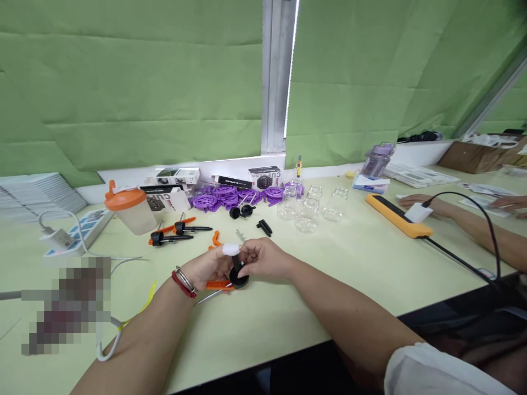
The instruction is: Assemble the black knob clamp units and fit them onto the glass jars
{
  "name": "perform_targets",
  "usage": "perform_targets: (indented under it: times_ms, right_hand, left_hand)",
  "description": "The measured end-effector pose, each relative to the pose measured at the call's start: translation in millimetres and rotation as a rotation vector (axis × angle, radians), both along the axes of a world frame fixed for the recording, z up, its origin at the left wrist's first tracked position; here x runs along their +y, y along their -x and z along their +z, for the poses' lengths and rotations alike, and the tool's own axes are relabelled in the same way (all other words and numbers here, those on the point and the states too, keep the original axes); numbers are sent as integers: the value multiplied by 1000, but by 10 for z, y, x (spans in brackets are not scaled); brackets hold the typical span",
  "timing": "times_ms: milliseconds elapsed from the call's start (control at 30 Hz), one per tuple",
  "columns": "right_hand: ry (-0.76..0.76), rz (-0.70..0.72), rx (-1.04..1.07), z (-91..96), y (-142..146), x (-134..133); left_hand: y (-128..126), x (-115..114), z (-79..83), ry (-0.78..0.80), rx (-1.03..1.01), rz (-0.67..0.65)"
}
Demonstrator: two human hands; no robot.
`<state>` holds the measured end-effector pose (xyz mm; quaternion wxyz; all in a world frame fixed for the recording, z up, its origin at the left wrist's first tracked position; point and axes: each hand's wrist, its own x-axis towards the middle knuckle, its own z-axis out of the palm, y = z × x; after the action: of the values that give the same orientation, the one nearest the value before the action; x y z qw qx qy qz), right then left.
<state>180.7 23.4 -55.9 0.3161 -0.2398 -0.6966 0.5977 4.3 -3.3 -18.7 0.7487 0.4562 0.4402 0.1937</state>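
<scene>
The left hand (209,266) is clasping the black part (237,281), the right hand (264,258) is pinching it too, and purple holders (225,194) are lying heaped beyond.

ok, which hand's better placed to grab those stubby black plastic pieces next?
Probably the right hand: it's just below the stubby black pieces; the left hand is farther off. Both are busy at a round black plastic part.

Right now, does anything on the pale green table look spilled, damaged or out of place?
No visible spill or damage. Oddly, a blocky pixelated patch hides part of the table at left, and a white wrap covers the thumb of the otherwise bare left hand.
</scene>
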Motion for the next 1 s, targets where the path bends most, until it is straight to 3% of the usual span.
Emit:
perform_targets:
  times_ms: [333, 567, 800, 900, 1000]
  right_hand:
    - [18, -47, -3, 70, 11, -37]
    - [-8, -61, -13, 80, 8, -50]
    - [-6, -75, -16, 81, 12, -54]
    - [-26, -133, 10, 117, 23, -77]
    - [-110, -280, 78, 188, 19, -113]
  left_hand:
    - [52, 12, -48, -5, -58, -40]
    - [61, -17, -23, -31, 2, 32]
    - [51, -41, 0, -45, -24, -25]
    - [61, -44, 18, -34, -77, -26]
    - [77, -44, 76, -76, -195, 16]
